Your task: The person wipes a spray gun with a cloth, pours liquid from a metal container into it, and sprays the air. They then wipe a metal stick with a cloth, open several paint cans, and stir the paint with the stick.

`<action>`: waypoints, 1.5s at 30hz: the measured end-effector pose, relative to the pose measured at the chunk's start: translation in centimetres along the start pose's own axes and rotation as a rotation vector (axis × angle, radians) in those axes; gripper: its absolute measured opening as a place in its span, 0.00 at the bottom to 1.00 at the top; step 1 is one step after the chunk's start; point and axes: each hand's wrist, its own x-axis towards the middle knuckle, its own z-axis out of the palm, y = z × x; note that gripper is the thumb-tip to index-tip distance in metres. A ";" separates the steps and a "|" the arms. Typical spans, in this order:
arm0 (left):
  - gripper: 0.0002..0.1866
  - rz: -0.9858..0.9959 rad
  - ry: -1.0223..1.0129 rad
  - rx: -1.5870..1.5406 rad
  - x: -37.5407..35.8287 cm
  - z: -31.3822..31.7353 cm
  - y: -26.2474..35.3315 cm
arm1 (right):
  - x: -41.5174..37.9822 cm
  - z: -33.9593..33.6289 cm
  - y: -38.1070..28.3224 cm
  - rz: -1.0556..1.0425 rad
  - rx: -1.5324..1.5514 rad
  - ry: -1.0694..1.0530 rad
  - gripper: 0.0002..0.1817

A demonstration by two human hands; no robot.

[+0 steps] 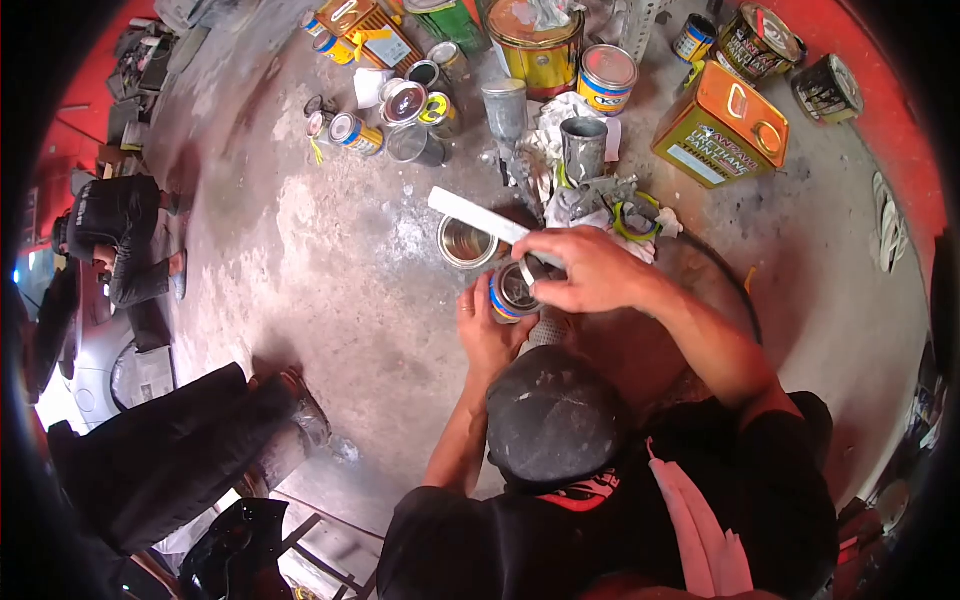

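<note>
My left hand (488, 330) is wrapped round a small can (503, 301) with a blue label, low in front of the dark cap (555, 415). Over that can's mouth, my right hand (585, 270) grips a dark round lid (535, 268) by its edge, tilted up. A long white flat stick (470, 213) reaches from the right fingers out to the upper left, above an open metal tin (465, 245). Whether the right hand holds the stick as well is hard to tell. The tin's inside looks brownish and shiny.
Paint cans and cups stand ahead, with a grey cup (583, 150), crumpled rags (560, 120) and an orange-topped thinner can (720, 125). A dark hose (725, 270) curves at the right. Another person (115, 230) bends over at the far left; someone's dark-clothed legs (180, 440) are lower left.
</note>
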 end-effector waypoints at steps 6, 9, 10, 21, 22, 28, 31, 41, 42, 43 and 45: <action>0.44 0.107 0.085 0.001 0.0 -1.8 -1.1 | 0.4 -1.1 1.0 0.043 0.850 0.036 0.23; 0.46 0.166 0.199 -0.007 0.0 -3.2 -2.0 | 0.1 -3.5 1.2 -0.003 0.763 0.091 0.21; 0.46 0.167 0.200 0.004 0.2 -3.7 -2.3 | -0.2 -4.8 1.5 0.078 0.675 0.068 0.23; 0.50 0.174 0.198 0.382 4.5 -10.0 -4.3 | -0.6 -8.2 2.1 0.199 0.579 0.353 0.23; 0.50 0.179 0.191 0.378 5.1 -10.4 -4.4 | -0.5 -8.2 2.1 0.223 0.534 0.377 0.22; 0.50 0.115 -0.136 0.605 8.0 -10.2 -6.2 | -0.6 -8.4 2.2 0.239 0.494 0.404 0.20; 0.50 0.153 -0.183 0.664 8.8 -9.3 -7.5 | -0.7 -8.4 2.3 0.204 0.508 0.386 0.20; 0.51 0.391 -0.347 0.958 12.2 -8.2 -6.5 | -0.8 -8.5 3.5 0.034 0.494 0.359 0.18; 0.51 0.418 -0.356 0.995 12.5 -8.2 -6.2 | -0.8 -8.5 3.5 0.038 0.498 0.368 0.18; 0.51 0.426 -0.362 0.993 12.7 -8.1 -5.9 | -0.8 -8.5 3.5 0.022 0.459 0.385 0.18; 0.39 0.493 -0.363 1.033 13.1 -8.0 -5.3 | -0.9 -8.5 3.7 0.008 0.419 0.409 0.17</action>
